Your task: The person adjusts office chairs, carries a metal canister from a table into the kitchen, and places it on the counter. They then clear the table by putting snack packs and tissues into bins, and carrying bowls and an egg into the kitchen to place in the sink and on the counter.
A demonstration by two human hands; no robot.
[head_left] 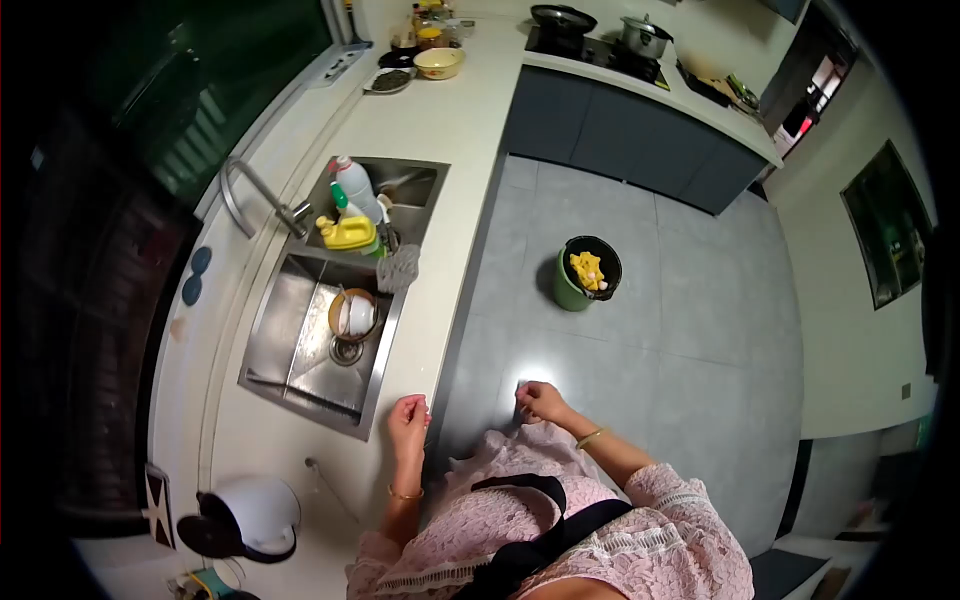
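My left hand (408,425) is over the front edge of the pale counter (425,330), just right of the steel sink, its fingers curled closed. No object shows in it. My right hand (542,402) is in front of my body above the pink lace dress (520,455), fingers also bent closed, with nothing visible in them. In the near sink basin (290,340) a brown bowl (337,318) holds white dishes (357,316). A yellow bottle (347,234), a white bottle (357,188) and a grey mesh cloth (398,268) lie about the far basin.
A green bin (572,290) with yellow contents stands on the grey tiled floor (650,400). A white kettle (262,510) is at the lower left of the counter. Farther off are a yellow bowl (439,63) and a stove with a pot (645,40). The faucet (262,190) arches over the sink.
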